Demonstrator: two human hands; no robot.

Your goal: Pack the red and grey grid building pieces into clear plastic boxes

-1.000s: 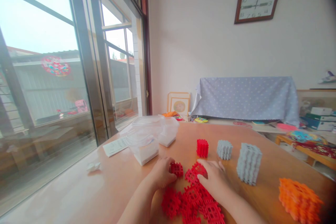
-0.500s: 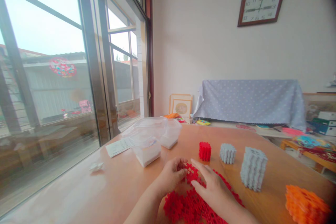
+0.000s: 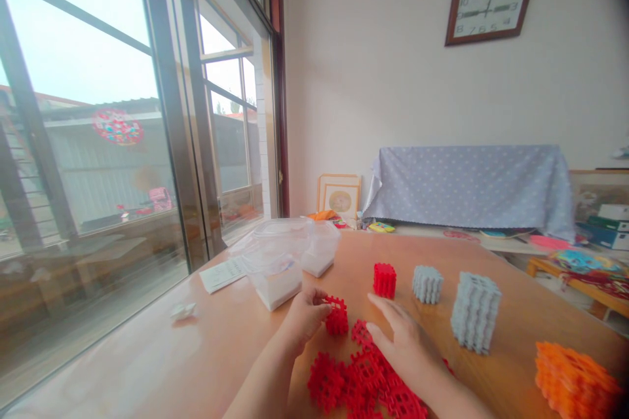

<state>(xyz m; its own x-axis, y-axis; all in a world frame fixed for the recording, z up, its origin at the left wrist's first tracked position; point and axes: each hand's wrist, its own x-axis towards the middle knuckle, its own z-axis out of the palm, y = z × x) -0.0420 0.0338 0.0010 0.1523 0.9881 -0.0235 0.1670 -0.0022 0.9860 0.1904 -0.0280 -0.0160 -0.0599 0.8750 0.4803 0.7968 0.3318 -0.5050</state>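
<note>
Loose red lattice tiles (image 3: 361, 381) lie in a heap on the wooden table (image 3: 216, 353), nearer the camera than the red cube (image 3: 384, 280) and slightly to its left. The right hand (image 3: 400, 340) lies flat on this heap, palm down, fingers spread and gripping nothing; its fingertips point toward the red cube but do not touch it. The left hand (image 3: 302, 317) is closed around a small red tile stack (image 3: 337, 316), thumb and fingers pinching its left side. This stack sits at the table surface, left of the red cube and a little nearer the camera.

An orange block (image 3: 572, 385) sits far right of the red cube, near the table edge. A tall grey block (image 3: 474, 311) stands right of the cube, with a short grey block (image 3: 426, 284) between them. Clear plastic tubs (image 3: 282, 265) stand left of the cube, and a paper slip (image 3: 221, 273) lies further left. Beyond the cube is a dotted blue cloth (image 3: 466, 183). High above it hangs a wall clock (image 3: 489, 6).
</note>
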